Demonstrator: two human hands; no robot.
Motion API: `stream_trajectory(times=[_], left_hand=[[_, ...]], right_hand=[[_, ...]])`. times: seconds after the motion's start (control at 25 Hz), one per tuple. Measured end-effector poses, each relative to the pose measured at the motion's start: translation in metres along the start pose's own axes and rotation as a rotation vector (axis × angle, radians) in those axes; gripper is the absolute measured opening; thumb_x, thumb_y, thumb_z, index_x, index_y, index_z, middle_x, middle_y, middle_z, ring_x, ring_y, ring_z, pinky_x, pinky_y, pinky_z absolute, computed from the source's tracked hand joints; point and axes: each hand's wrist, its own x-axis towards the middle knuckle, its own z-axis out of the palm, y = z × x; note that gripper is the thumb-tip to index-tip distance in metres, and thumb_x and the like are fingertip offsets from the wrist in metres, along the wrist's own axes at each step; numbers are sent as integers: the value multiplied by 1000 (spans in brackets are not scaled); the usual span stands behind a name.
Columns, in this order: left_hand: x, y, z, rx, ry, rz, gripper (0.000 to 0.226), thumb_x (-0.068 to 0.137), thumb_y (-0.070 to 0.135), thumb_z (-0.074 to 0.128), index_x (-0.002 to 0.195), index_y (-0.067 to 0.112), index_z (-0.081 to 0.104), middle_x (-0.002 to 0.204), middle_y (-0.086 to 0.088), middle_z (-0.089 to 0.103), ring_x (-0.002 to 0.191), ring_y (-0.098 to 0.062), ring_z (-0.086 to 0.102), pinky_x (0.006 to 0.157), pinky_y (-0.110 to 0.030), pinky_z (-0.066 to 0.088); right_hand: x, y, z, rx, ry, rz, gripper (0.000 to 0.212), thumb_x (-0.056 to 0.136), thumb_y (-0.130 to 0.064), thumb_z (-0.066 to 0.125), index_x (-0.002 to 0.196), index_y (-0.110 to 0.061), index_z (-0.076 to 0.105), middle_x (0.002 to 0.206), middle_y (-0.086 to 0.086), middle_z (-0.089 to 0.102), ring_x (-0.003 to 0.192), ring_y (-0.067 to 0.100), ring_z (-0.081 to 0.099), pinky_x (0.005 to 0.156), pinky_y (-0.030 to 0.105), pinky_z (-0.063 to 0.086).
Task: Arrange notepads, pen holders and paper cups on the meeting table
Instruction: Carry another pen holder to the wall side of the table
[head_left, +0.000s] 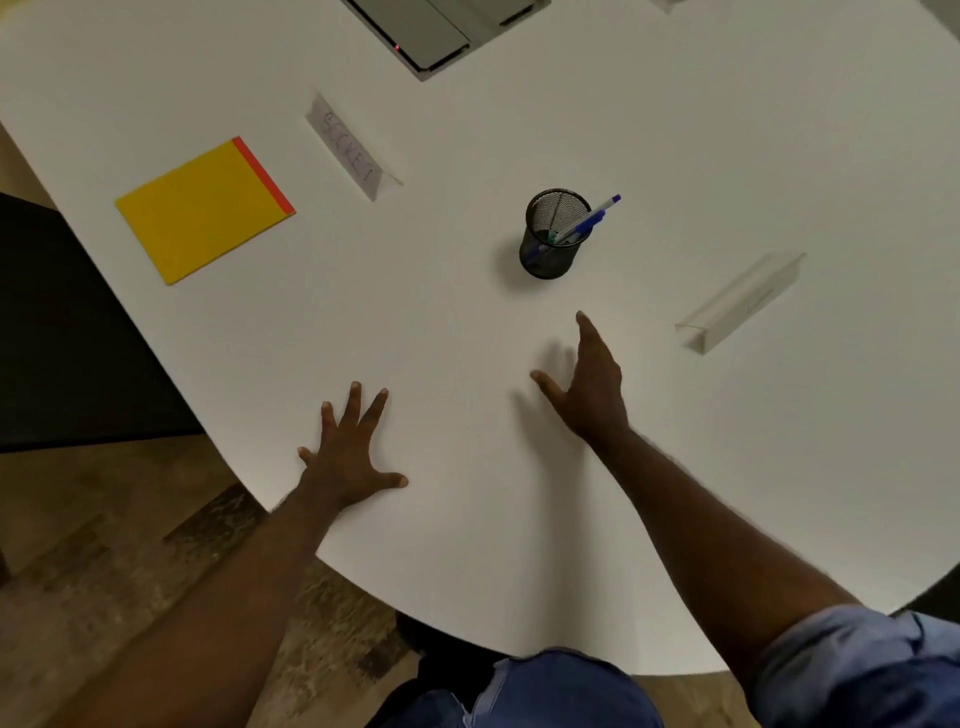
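A black mesh pen holder (550, 244) with blue pens leaning out of it stands upright near the middle of the white meeting table (727, 156). A yellow notepad (202, 210) with an orange-red binding strip lies flat at the left. My left hand (348, 452) rests flat on the table near its front edge, fingers spread. My right hand (587, 379) hovers edge-on just in front of the pen holder, fingers straight, holding nothing. No paper cup is in view.
A folded paper name tent (350, 148) with handwriting stands behind the notepad. A clear acrylic sign holder (737, 301) lies to the right of the pen holder. A grey cable box (431, 31) is set into the table at the back. Wooden floor shows at the left.
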Motion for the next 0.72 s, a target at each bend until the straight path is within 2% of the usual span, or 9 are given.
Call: stream_trajectory(times=[0.08, 0.24, 0.36, 0.48, 0.56, 0.64, 0.72], left_hand=[[6, -1, 4, 2, -12, -22, 128, 56, 66, 79, 141, 55, -16, 152, 21, -33, 144, -27, -26, 100, -80, 10], [8, -3, 9, -39, 28, -34, 128, 52, 65, 81, 142, 57, -10, 154, 23, -27, 145, -24, -24, 100, -80, 9], [9, -3, 9, -41, 43, -44, 128, 52, 65, 81, 144, 56, -7, 155, 22, -25, 145, -24, -24, 101, -80, 9], [9, -3, 10, -49, 48, -48, 127, 52, 64, 82, 144, 56, -6, 155, 22, -24, 145, -23, -25, 101, -80, 7], [10, -3, 10, -58, 57, -53, 127, 52, 63, 82, 144, 56, -5, 155, 23, -24, 145, -22, -25, 101, -80, 6], [11, -4, 11, -59, 64, -51, 128, 51, 64, 82, 144, 57, -5, 154, 24, -25, 145, -22, -25, 101, -80, 7], [12, -3, 10, -60, 64, -53, 128, 51, 63, 83, 143, 57, -5, 153, 25, -25, 145, -22, -25, 101, -80, 6]], right_hand=[[28, 1, 0, 149, 31, 103, 103, 76, -50, 74, 151, -12, 15, 157, 4, 25, 143, 20, 28, 116, 39, 25], [81, -2, 0, 415, 157, 238, 115, 67, -51, 82, 151, -12, 14, 157, 5, 25, 141, 21, 30, 114, 44, 32], [115, -5, -1, 512, 193, 275, 115, 65, -44, 86, 150, -11, 17, 155, 6, 28, 139, 23, 34, 114, 42, 33], [140, -6, 4, 512, 194, 261, 112, 59, -46, 87, 147, -12, 27, 151, 4, 36, 136, 20, 38, 112, 39, 36], [151, -7, 6, 527, 216, 256, 105, 54, -46, 89, 140, -16, 38, 140, -2, 49, 128, 14, 46, 105, 31, 43], [158, -10, 4, 546, 229, 251, 94, 48, -42, 92, 128, -19, 47, 123, -7, 59, 112, 7, 56, 89, 19, 48], [165, -13, 3, 575, 217, 268, 90, 43, -39, 94, 120, -23, 50, 115, -9, 62, 105, 5, 60, 85, 19, 52]])
